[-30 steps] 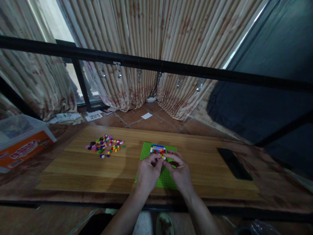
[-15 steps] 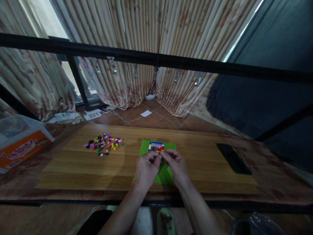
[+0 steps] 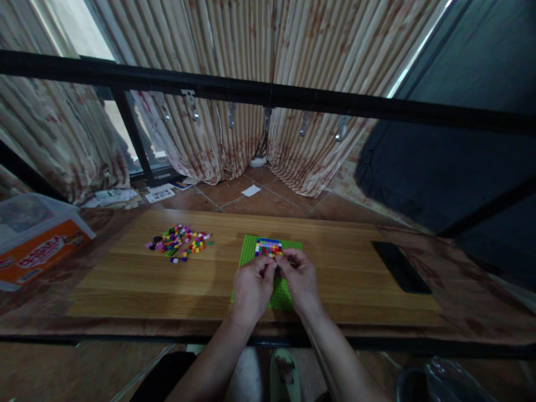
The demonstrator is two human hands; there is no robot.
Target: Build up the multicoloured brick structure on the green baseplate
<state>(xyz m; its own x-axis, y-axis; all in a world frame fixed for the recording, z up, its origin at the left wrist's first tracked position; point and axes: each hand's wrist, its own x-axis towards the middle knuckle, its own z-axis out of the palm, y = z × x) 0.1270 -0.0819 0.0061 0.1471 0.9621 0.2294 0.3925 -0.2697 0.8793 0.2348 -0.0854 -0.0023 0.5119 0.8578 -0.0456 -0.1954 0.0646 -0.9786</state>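
A green studded baseplate (image 3: 248, 248) lies on the wooden board, partly covered by my hands. On its upper middle sits a block of small coloured bricks (image 3: 268, 245) in rows, blue along the far side. My left hand (image 3: 253, 282) is closed, thumb and fingers pinched at the near edge of the bricks. Beside it my right hand (image 3: 300, 276) is closed too, fingertips meeting those of the left over the plate. What the fingertips hold, if anything, is too small and hidden to make out.
A loose heap of small coloured bricks (image 3: 180, 240) lies left on the wooden board (image 3: 343, 251). A black phone-like slab (image 3: 401, 267) rests at the right. An orange-labelled plastic tub (image 3: 42, 240) stands far left. A black metal bar (image 3: 234, 92) crosses beyond the board.
The view has shifted slightly. My right-hand fingers have moved a little closer in toward the left, and both hands stay pinched at the near edge of the bricks.
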